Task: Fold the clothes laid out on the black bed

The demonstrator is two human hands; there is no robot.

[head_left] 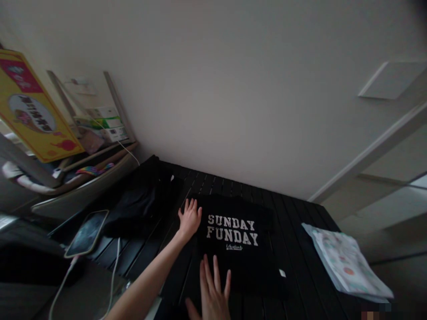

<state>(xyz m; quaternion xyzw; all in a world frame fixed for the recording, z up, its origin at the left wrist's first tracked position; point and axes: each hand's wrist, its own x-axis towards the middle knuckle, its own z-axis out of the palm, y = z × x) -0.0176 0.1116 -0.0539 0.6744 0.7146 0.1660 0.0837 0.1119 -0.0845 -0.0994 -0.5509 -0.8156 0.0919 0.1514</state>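
Note:
A black T-shirt (pixel 247 266) with white "SUNDAY FUNDAY" lettering lies on the black slatted table (pixel 300 275). My left hand (pixel 190 218) rests with fingers apart at the shirt's upper left edge. Lower down, my right hand (pixel 213 291) reaches in from the bottom of the view, its fingers spread over the shirt's lower left part. Neither hand grips anything that I can see. Near the shirt's lower right edge shows a small white tag (pixel 282 273).
Dark bundled cloth (pixel 133 202) lies left of the shirt. A phone (pixel 87 233) with a white cable sits at the table's left edge. On the right is a patterned plastic package (pixel 347 262). A cart (pixel 83 191) holding a yellow box (pixel 36 111) stands left, by the wall.

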